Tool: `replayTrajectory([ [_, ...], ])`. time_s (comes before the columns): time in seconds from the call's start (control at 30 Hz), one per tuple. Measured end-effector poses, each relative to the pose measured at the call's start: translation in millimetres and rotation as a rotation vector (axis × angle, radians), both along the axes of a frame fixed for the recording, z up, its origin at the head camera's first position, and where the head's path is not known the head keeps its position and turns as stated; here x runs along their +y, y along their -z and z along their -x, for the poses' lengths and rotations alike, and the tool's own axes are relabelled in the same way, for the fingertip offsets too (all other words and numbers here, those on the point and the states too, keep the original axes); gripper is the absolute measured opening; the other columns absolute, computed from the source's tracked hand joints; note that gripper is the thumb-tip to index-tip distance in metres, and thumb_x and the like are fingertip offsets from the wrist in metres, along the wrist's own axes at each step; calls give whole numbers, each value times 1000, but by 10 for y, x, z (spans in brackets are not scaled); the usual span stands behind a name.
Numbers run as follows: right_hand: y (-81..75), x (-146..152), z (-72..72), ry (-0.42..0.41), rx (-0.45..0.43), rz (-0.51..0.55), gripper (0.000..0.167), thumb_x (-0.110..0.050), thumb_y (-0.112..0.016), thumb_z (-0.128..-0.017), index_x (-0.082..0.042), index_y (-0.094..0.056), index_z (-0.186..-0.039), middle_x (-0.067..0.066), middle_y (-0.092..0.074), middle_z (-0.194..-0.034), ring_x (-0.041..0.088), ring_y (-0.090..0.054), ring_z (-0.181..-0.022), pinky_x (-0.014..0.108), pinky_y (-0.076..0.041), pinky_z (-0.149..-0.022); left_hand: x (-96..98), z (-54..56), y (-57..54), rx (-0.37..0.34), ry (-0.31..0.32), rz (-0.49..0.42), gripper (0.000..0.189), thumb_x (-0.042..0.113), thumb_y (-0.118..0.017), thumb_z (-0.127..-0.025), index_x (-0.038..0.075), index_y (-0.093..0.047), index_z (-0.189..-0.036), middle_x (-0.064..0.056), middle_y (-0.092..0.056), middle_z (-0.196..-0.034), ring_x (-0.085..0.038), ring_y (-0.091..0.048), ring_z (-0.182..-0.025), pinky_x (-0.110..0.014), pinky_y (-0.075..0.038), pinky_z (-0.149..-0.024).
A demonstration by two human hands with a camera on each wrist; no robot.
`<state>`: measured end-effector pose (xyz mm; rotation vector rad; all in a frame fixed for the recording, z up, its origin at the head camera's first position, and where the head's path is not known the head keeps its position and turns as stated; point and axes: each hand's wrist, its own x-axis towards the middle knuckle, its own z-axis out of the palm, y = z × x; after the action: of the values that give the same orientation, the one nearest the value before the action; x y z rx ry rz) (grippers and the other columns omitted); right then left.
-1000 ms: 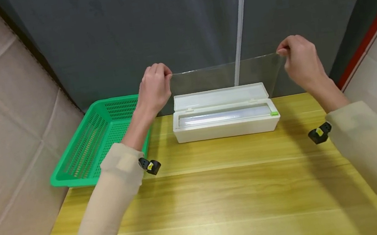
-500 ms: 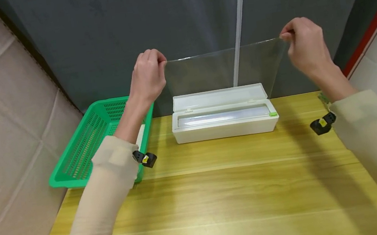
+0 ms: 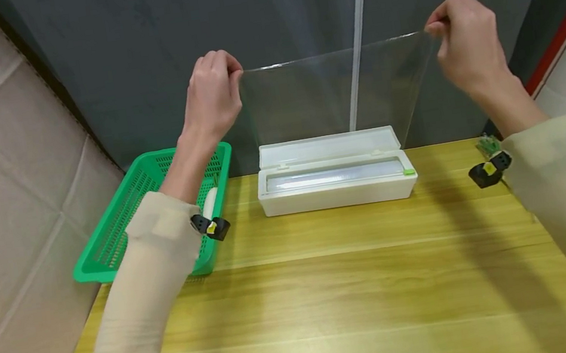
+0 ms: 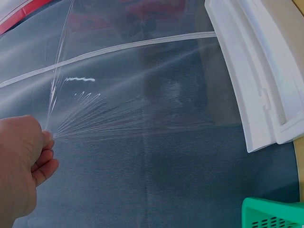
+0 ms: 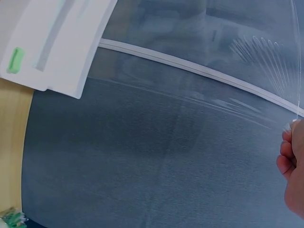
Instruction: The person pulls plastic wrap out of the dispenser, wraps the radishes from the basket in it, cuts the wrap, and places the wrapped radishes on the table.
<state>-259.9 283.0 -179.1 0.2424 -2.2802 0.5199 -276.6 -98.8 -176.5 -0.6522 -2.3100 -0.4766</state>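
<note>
Glossy transparent plastic film [image 3: 304, 92], smooth white plastic box [image 3: 340, 197], perforated green plastic basket [image 3: 88, 275], wood-grain tabletop [image 3: 363, 286] with a soft sheen.

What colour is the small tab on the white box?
The tab is light green, clearest in the right wrist view.

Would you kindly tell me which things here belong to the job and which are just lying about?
Part of the job, it seems:
plastic film, pinched by the left hand and right hand
white box, lid open, below the film

Apparently just lying about, touched by neither hand:
green basket
white thing inside it
green tuft, far right
</note>
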Motion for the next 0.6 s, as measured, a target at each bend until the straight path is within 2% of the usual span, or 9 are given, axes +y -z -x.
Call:
replayTrajectory([
  [0.23,-114,-3,-14,-4,6,2,33,-14,-38,-109,12,-56,-121,30,-56,-116,43,-53,-110,48,-45,-104,3,-14,-125,12,-7,-19,20,9,-52,-104,-7,-62,-112,-21,-63,-108,-33,-56,-105,-36,-48,-97],
  [0.47,-166,-2,-31,2,2,3,34,-14,-36,-110,11,-56,-122,29,-56,-118,44,-53,-112,49,-43,-106,-1,-22,-189,14,-17,-14,21,10,-52,-104,-6,-63,-113,-21,-62,-110,-33,-55,-105,-34,-48,-97],
  [0.6,-174,15,-59,-12,37,-13,34,-14,-38,-110,12,-57,-120,30,-58,-115,44,-55,-110,48,-45,-105,-18,-61,-203,9,7,-14,20,8,-51,-104,-7,-62,-111,-21,-61,-109,-33,-53,-105,-34,-47,-95],
])
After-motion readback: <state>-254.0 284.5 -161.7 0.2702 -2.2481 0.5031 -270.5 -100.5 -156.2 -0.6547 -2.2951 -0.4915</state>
